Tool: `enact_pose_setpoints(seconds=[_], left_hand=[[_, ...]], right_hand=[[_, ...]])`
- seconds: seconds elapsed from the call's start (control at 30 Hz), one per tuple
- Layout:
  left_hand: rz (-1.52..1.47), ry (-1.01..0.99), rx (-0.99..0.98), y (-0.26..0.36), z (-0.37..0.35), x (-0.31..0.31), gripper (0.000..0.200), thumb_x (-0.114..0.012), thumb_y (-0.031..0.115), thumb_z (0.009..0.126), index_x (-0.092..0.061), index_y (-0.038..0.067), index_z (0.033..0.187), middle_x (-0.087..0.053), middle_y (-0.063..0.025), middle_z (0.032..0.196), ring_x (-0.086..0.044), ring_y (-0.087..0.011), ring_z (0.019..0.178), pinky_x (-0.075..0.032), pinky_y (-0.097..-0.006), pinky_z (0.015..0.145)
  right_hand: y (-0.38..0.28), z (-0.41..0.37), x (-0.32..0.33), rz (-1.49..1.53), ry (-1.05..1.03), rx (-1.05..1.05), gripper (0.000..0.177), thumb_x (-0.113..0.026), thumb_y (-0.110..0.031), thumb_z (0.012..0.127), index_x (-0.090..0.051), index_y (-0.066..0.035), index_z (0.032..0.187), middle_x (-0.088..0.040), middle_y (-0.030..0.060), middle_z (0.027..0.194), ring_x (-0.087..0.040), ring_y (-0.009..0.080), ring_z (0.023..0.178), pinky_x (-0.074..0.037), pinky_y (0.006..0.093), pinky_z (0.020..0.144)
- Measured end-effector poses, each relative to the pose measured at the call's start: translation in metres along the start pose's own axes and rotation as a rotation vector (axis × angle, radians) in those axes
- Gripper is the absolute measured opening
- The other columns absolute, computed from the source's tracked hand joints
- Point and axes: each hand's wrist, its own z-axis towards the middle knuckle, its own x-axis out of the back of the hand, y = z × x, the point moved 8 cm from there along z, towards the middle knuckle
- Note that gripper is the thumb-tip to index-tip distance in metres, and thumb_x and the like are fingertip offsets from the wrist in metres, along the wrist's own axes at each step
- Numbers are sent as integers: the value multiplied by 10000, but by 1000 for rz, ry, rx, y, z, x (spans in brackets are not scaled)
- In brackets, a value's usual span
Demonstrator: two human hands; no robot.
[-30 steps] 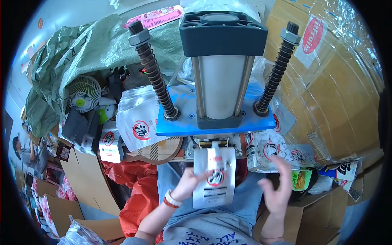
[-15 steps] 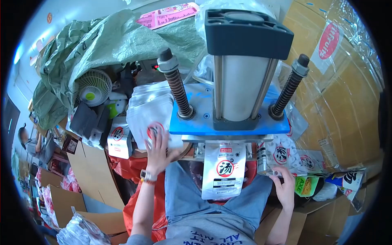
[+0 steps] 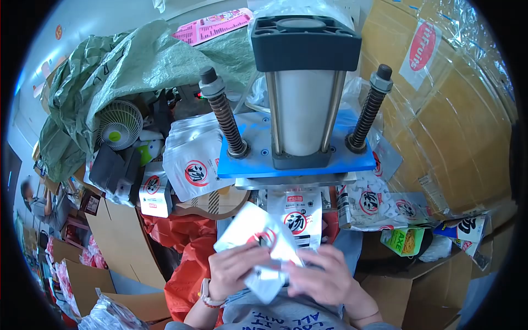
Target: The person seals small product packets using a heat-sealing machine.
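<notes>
My left hand [image 3: 239, 269] grips a silver-white pouch [image 3: 250, 220] with a red circle, tilted over my lap. My right hand [image 3: 324, 278] is at the pouch's right edge, its fingers bent and smeared by motion. I cannot make out whether they pinch it. Just beyond, another printed pouch [image 3: 297, 220] with a black character in a red circle hangs out from under the press [image 3: 297, 165]. Left of the press lies a stack of similar pouches [image 3: 192, 148].
A single pouch [image 3: 155, 192] lies beside a small fan [image 3: 118, 125] at the left. Small white cut pieces [image 3: 360, 214] and a green AXE packet [image 3: 404, 241] are on the right. A large cardboard sheet [image 3: 440, 132] stands behind them. Another person [image 3: 38, 201] is far left.
My left hand has taken a pouch from the stack and brought it over my lap. My right hand has moved left from the press's right side to meet it. The view has shifted slightly.
</notes>
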Motion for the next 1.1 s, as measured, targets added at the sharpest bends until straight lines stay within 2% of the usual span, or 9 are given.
enact_pose_setpoints(seconds=[0.2, 0.27, 0.47, 0.57, 0.67, 0.77, 0.87, 0.93, 1.1], left_hand=[[-500, -323, 189, -14, 11, -59, 240, -723, 154, 851, -738, 71, 1075, -720, -130, 931, -723, -191, 793, -560, -296, 669], [-662, -470, 709, -65, -20, -124, 232, -698, 204, 924, -737, 23, 1064, -728, -81, 858, -631, -58, 752, -511, -242, 670], [-1346, -163, 1098, -95, 16, -148, 294, -675, 91, 928, -639, -31, 1193, -712, -87, 1060, -698, -162, 911, -570, -309, 819], [-1390, -124, 1146, -100, 13, -157, 270, -657, 89, 941, -629, -35, 1179, -708, -102, 1072, -700, -174, 927, -580, -328, 830], [-973, -296, 1078, -125, 10, -139, 420, -720, 229, 911, -622, -21, 1234, -706, -51, 1067, -657, -104, 914, -532, -275, 801], [19, 258, 611, -197, 7, -54, 664, -684, 367, 904, -461, 13, 1420, -547, -214, 1372, -554, -307, 1223, -413, -446, 1045], [879, -191, 351, -206, -11, -38, 803, -685, 438, 849, -349, 117, 1505, -383, -168, 1527, -376, -363, 1398, -285, -566, 1125], [520, -303, 315, -172, -22, -40, 807, -733, 382, 809, -377, 120, 1484, -406, -123, 1519, -371, -368, 1403, -298, -538, 1131], [162, 156, 457, -146, -49, -6, 237, -708, -34, 780, -750, 64, 992, -719, -114, 808, -713, -212, 735, -529, -304, 643]], right_hand=[[39, -4, 4, 63, -91, -252, 760, -833, -341, 725, -516, -77, 1364, -638, 117, 1264, -558, 288, 1231, -296, 474, 1117], [79, -13, -1, 1, -28, -483, 852, -850, -303, 711, -452, -15, 1406, -516, 196, 1389, -504, 367, 1270, -279, 475, 1131], [120, -44, 69, -249, 320, -678, 466, -584, -91, 937, -468, 7, 1378, -503, 190, 1399, -483, 337, 1289, -341, 433, 1098], [199, -82, 8, -418, -109, -831, 357, -513, -190, 988, -529, 15, 1280, -588, 220, 1203, -537, 388, 1138, -394, 457, 1006], [180, -88, 8, -400, -40, -846, 333, -469, -263, 1015, -584, 22, 1142, -598, 220, 1114, -537, 398, 1077, -417, 461, 944], [179, -102, 9, -407, -99, -862, 316, -485, -266, 1022, -589, 18, 1112, -613, 190, 1065, -586, 346, 992, -463, 417, 878], [180, -104, 12, 16, 100, -961, 208, -632, -158, 963, -561, -10, 1091, -611, 97, 918, -605, 181, 768, -494, 314, 711], [191, -111, 13, 157, 187, -1000, 218, -654, -111, 940, -546, -25, 1109, -612, 78, 923, -606, 168, 783, -496, 297, 718], [122, -62, 54, 640, 737, -755, 312, -604, 41, 903, -506, -8, 1195, -611, 128, 1001, -665, 222, 900, -556, 361, 852]])
